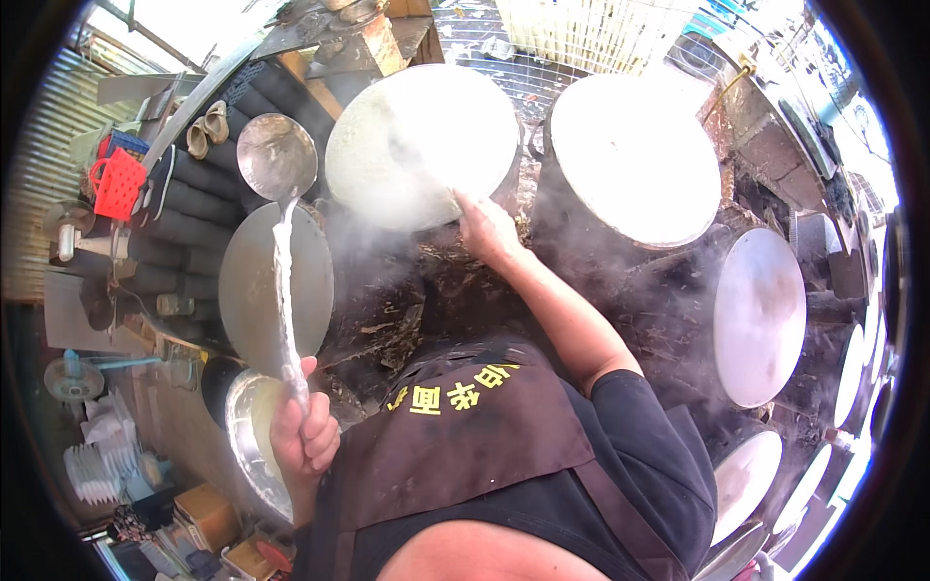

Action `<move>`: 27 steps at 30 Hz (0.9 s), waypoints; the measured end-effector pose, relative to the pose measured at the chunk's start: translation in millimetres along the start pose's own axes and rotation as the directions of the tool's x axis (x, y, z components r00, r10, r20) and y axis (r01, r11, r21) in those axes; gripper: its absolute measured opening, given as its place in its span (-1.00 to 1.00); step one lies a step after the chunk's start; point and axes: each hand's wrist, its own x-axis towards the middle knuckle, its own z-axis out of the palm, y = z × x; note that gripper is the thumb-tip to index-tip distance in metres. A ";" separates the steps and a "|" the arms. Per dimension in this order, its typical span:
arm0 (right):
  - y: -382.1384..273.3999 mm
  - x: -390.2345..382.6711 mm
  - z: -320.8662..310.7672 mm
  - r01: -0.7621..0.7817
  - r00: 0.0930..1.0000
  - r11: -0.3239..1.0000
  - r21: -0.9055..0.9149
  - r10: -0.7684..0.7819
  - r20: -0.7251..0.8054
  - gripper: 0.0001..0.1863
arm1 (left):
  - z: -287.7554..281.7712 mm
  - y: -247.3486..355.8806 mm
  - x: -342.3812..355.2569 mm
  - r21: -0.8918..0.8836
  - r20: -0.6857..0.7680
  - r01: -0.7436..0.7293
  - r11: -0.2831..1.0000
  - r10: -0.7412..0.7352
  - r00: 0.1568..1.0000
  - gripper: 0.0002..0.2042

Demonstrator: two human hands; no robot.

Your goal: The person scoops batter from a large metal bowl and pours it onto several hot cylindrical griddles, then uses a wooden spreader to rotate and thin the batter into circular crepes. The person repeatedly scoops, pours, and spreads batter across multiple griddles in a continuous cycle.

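My left hand (305, 426) is wrapped round the long handle of a ladle (277, 155). The ladle stands upright with its bowl at the top, and a white, pasty coating runs down the handle. At the near rim of a steaming round griddle (446, 97) with a pale surface, my right hand (484, 228) has its fingers closed. Steam and glare hide what they pinch, if anything; a faint darker patch shows on the griddle beyond them. Below the ladle bowl is a grey round griddle (276, 290). Beside my left hand stands a metal pot (238, 416) with a pale mixture inside.
A second white round griddle (639, 160) stands to the right, with another (760, 320) nearer and several more along the right edge. At the left are a red basket (118, 182), a pair of clogs (207, 130), a fan (74, 378) and stacked white containers (92, 474).
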 end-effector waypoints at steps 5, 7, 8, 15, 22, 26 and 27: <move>27.5 25.8 -58.8 -0.223 0.974 0.973 -0.060 0.220 -0.046 -0.50 | -4.1 2.3 -5.5 0.041 -0.022 0.003 0.999 -0.002 1.000 -0.46; 38.7 40.8 -56.2 -0.139 0.989 0.990 -0.032 0.137 -0.061 -0.51 | -3.1 4.9 -4.5 0.063 -0.039 0.022 0.998 -0.020 0.999 -0.46; 38.3 43.8 -47.3 -0.126 0.991 0.989 -0.081 0.130 0.038 -0.51 | -2.4 5.9 -4.0 0.071 -0.041 0.031 0.997 -0.028 0.999 -0.46; 11.4 50.2 -48.6 0.067 0.984 0.995 0.079 -0.079 0.162 -0.52 | -7.0 10.5 -7.8 0.107 -0.076 0.063 0.992 -0.055 0.996 -0.47; 47.1 64.0 -62.3 0.236 0.957 0.967 -0.095 -0.214 0.198 -0.50 | -8.2 9.5 6.3 0.034 -0.096 0.063 0.997 -0.059 0.994 -0.48; 61.5 -3.7 -114.3 0.293 0.936 0.955 -0.046 -0.276 0.219 -0.44 | -26.1 10.7 30.4 0.017 -0.082 0.082 0.996 -0.080 0.993 -0.53; 67.1 -17.0 -123.9 0.282 0.939 0.958 -0.057 -0.263 0.224 -0.45 | -30.8 9.7 37.8 0.018 -0.089 0.078 0.997 -0.076 0.993 -0.54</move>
